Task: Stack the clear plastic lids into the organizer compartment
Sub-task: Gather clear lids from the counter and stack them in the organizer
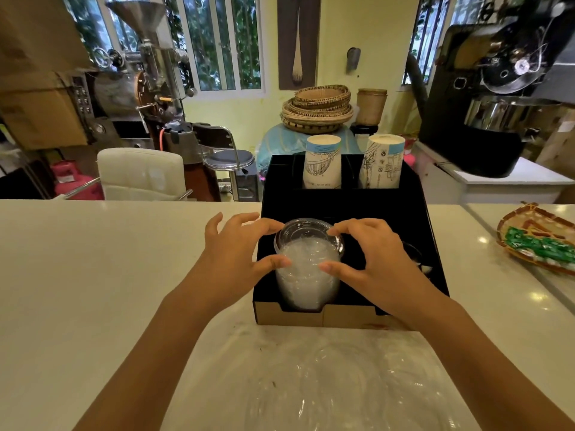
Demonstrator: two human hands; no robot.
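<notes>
I am holding the stack of clear plastic lids (pixel 306 269) between both hands at the centre of the frame, where it is standing upright in the front compartment of the black cardboard organizer (pixel 342 206). My left hand (pixel 236 256) is pinching its left side, thumb low and fingers (pixel 270 227) on the top rim; my right hand (pixel 373 259) is mirroring that on the right. The stack's long axis is running vertical, directly between my palms, both equally near. The lids are looking thin, glossy, ribbed and round. More clear plastic (pixel 326 384) is lying on the pale desk (pixel 109 275) at lower centre.
</notes>
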